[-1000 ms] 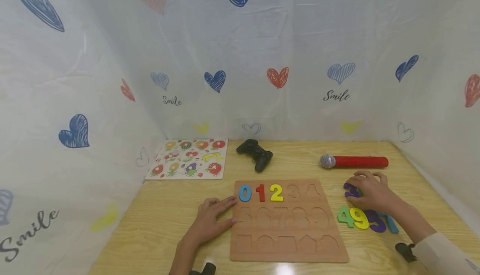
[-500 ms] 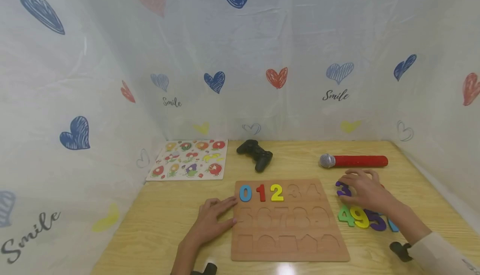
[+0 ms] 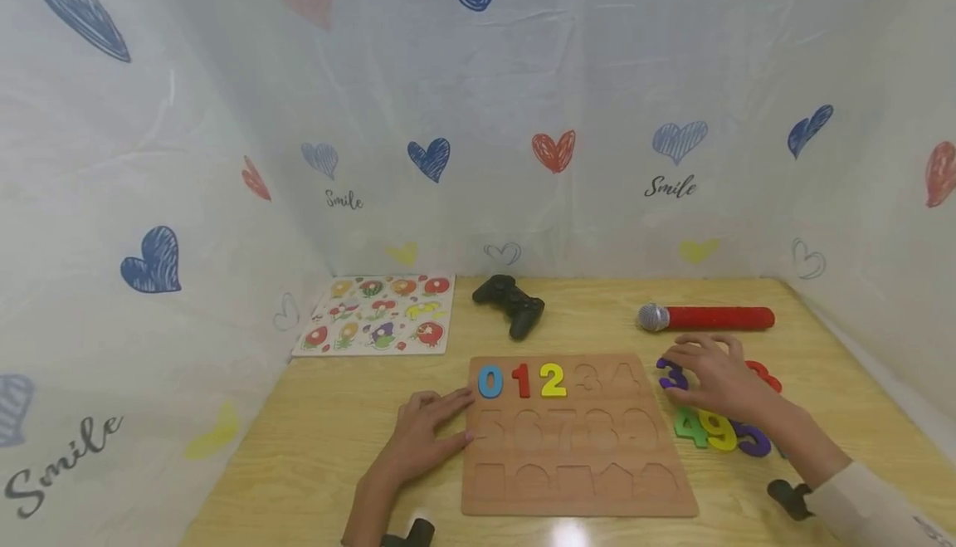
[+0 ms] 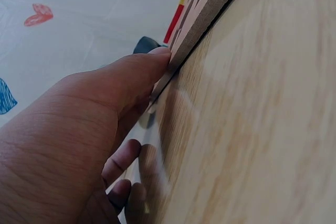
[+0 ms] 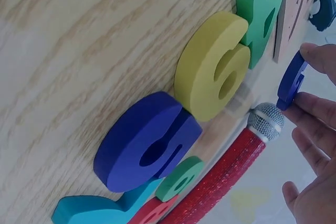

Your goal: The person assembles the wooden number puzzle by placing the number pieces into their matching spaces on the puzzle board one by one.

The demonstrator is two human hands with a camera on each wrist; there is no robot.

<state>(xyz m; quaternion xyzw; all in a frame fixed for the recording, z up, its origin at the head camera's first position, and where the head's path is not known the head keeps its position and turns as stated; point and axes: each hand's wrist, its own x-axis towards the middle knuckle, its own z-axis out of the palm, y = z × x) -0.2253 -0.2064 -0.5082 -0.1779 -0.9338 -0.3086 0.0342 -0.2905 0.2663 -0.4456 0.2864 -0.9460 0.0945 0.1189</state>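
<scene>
- Head view: right hand point(image 3: 720, 374) pinches the purple 3 point(image 3: 675, 374) just beside the upper right edge of the number board point(image 3: 578, 508).
- Key relation, same view: the 3-shaped recess point(image 3: 587, 379) lies to the left of the held 3, nearly level with it, with the 4-shaped recess point(image 3: 626, 378) between. The 3 reads right way up for the wearer, long axis roughly fore-and-aft, much as the recess runs.
- Nearer hand to the 3: the right, no contest. Left hand point(image 3: 421, 439) is across at the board's left edge, fingers extended and touching it, gripping nothing.
- Blue 0 point(image 3: 482, 383), red 1 point(image 3: 524, 381) and yellow 2 point(image 3: 553, 381) sit in the top row, left of that recess. Green 4 point(image 3: 690, 429), yellow 9 point(image 3: 720, 431) and purple 5 point(image 3: 753, 439) lie on the table point(image 3: 358, 414), nearer the wearer than the 3.
- Left wrist view: thumb against the board's side; other visible fingers loosely bent, apart from the board.
- Right wrist view: purple 3 grasped between thumb and fingertips, seen nearly edge-on, beyond the microphone point(image 5: 220, 171) head in this view. Whether it clears the table, cannot tell. Board corner shows behind the green 4.
</scene>
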